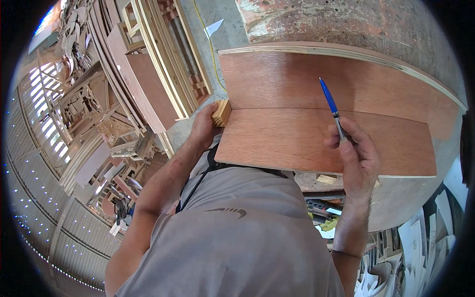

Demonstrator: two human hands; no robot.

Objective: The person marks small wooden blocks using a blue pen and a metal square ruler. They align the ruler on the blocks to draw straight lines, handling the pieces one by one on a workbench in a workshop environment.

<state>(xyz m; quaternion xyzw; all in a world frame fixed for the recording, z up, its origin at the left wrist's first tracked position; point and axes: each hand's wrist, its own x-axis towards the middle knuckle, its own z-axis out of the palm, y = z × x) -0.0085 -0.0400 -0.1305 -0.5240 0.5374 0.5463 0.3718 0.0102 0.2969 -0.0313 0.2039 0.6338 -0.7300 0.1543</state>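
My right hand [358, 153] is closed around a blue pen [328, 97], its tip pointing up and away from me over the boards. Beneath it lies a reddish-brown plywood panel [297, 136], its near edge close to my waist. Against its far side is another reddish plywood piece [282, 76] with a pale layered edge; a dark seam runs between the two. At the left end of the panels my left hand [204, 121] grips a small pale wood block [222, 113]. The block sits against or right beside the panel's left end; its underside is hidden.
Long pale timber frames [166, 54] stand to the left. A worn, paint-stained board [336, 22] lies beyond the panels. A yellow cord [210, 44] runs along the grey surface near a white scrap [214, 28]. Tools [324, 210] sit below the panel, and white offcuts [420, 242] stand at lower right.
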